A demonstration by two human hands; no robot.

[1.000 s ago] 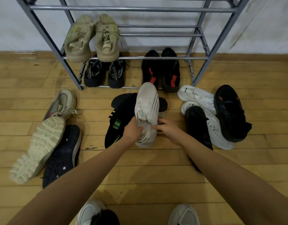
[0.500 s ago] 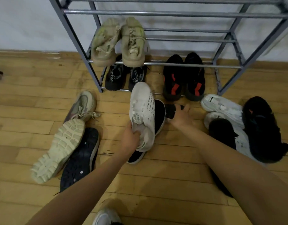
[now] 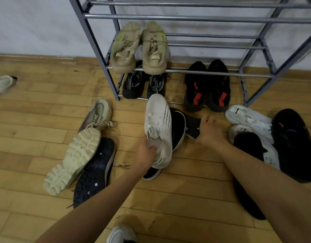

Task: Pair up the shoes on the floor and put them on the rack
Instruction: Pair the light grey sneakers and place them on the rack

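Six shoes (image 3: 153, 50) on rack (image 3: 203, 20) | left hand (image 3: 146, 153) grips one white shoe (image 3: 158, 120)

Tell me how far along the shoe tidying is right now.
Done: three pairs on the rack, a beige pair, a black lettered pair and a black-and-red pair. In hand: the left hand grips a white shoe; the right hand rests on a black shoe beside it. Left: the upturned beige shoe, grey sneaker and dark-soled shoe, the white shoes and black ones on the right, a pale shoe far left.
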